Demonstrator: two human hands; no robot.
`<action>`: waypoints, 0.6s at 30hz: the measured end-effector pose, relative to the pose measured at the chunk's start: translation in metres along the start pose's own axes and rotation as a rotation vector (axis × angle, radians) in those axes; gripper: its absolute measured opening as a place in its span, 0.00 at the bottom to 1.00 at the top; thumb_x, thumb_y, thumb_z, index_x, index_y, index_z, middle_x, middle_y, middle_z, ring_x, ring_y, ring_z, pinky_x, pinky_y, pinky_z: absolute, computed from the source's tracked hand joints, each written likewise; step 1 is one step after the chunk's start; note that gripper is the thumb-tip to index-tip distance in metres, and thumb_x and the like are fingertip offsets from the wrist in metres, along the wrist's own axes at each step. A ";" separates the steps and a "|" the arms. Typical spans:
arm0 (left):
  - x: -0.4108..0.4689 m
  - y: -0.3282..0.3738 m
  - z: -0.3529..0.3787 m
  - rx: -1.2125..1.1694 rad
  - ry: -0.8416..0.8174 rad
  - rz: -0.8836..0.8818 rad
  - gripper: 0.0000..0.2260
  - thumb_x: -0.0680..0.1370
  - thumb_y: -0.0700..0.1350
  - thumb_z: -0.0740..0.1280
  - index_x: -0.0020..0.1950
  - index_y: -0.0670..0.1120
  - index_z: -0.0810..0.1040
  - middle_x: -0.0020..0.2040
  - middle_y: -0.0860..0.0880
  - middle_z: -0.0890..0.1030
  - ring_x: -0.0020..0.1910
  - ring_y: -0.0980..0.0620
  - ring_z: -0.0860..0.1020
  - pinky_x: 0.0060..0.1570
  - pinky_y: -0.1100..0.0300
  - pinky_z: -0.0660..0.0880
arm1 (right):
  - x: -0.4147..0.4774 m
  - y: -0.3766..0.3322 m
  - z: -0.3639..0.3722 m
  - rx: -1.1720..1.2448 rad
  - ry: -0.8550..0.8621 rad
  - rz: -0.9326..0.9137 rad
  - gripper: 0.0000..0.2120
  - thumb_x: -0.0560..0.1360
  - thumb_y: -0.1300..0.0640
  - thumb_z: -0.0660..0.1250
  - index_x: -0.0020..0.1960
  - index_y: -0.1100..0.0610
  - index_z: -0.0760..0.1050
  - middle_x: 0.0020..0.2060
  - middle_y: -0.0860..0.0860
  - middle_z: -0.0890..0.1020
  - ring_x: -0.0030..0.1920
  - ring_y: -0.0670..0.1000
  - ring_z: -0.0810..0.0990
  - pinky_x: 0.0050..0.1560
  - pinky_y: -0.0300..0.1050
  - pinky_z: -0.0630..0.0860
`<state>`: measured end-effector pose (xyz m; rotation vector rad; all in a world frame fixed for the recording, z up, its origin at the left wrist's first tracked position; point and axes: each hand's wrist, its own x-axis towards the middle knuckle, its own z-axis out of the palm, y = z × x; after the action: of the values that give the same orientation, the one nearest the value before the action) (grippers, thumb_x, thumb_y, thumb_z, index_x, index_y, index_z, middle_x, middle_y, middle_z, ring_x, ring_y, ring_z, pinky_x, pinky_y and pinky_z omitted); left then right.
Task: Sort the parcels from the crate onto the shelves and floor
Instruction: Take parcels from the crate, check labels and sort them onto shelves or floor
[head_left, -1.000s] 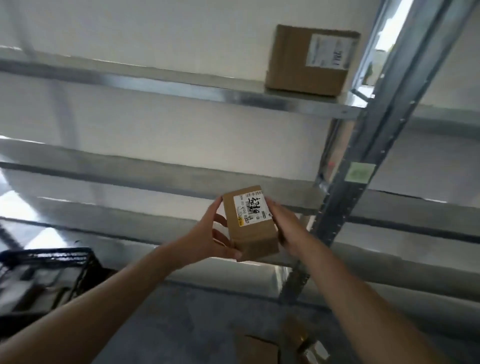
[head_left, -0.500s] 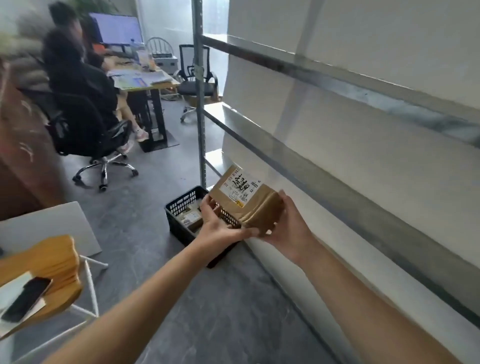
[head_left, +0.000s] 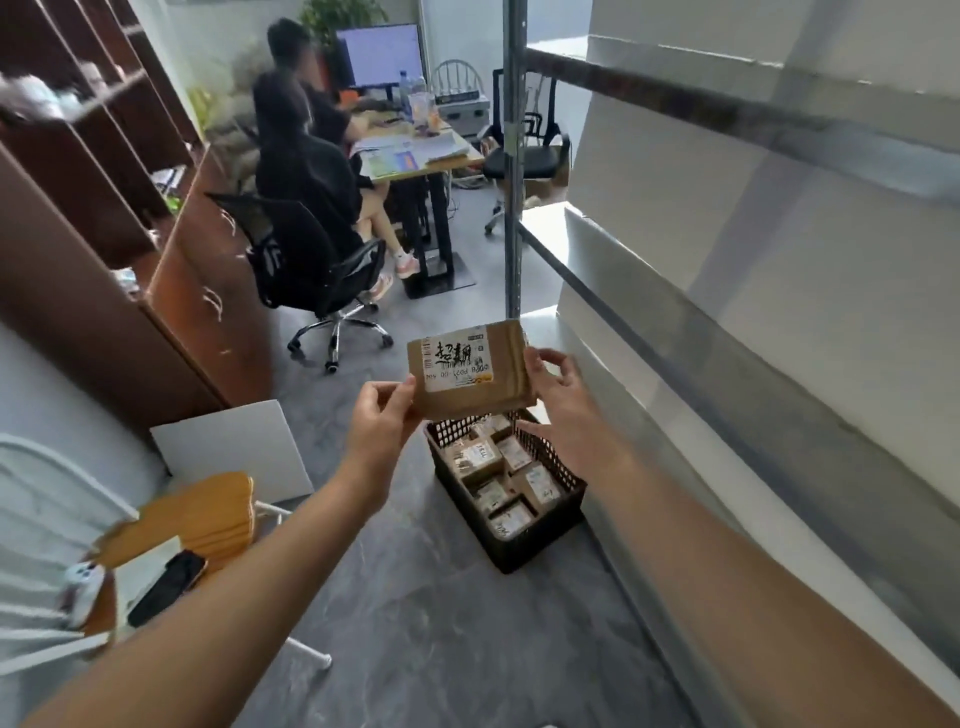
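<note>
While we hold the parcel above the far end of the crate, our left hand pinches its lower left corner, thumb on the labelled face, fingers hidden beneath. Our right hand is loosely spread, fingertips touching the parcel's right edge. More parcels fill the crate.

I see a grey marbled floor across the bottom and a brown wooden cabinet along the left edge. At upper centre stands a desk with a lit monitor and a black office chair. A bright white wall fills the right.
</note>
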<state>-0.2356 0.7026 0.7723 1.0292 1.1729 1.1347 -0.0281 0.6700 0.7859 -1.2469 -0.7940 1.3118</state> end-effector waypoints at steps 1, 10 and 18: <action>0.014 0.003 0.003 0.004 -0.002 0.015 0.10 0.81 0.47 0.65 0.57 0.43 0.73 0.56 0.40 0.80 0.59 0.43 0.80 0.49 0.62 0.79 | 0.014 -0.005 -0.003 -0.067 0.023 -0.021 0.23 0.75 0.39 0.65 0.64 0.51 0.71 0.56 0.54 0.81 0.59 0.54 0.80 0.54 0.57 0.78; 0.087 -0.001 0.034 0.038 -0.065 -0.027 0.20 0.80 0.40 0.66 0.71 0.51 0.69 0.51 0.43 0.81 0.52 0.48 0.83 0.53 0.57 0.80 | 0.114 -0.007 -0.025 -0.282 -0.029 -0.048 0.17 0.78 0.47 0.67 0.66 0.40 0.74 0.61 0.54 0.72 0.61 0.52 0.76 0.63 0.54 0.75; 0.156 -0.026 0.019 -0.016 0.037 -0.073 0.15 0.81 0.39 0.64 0.65 0.53 0.73 0.61 0.46 0.77 0.58 0.49 0.80 0.55 0.57 0.78 | 0.186 0.002 0.000 -0.469 -0.037 0.018 0.16 0.81 0.54 0.64 0.68 0.48 0.71 0.53 0.47 0.78 0.55 0.48 0.78 0.59 0.51 0.78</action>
<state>-0.2083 0.8529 0.7261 0.9497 1.2192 1.1083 0.0012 0.8488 0.7442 -1.6003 -1.1634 1.2023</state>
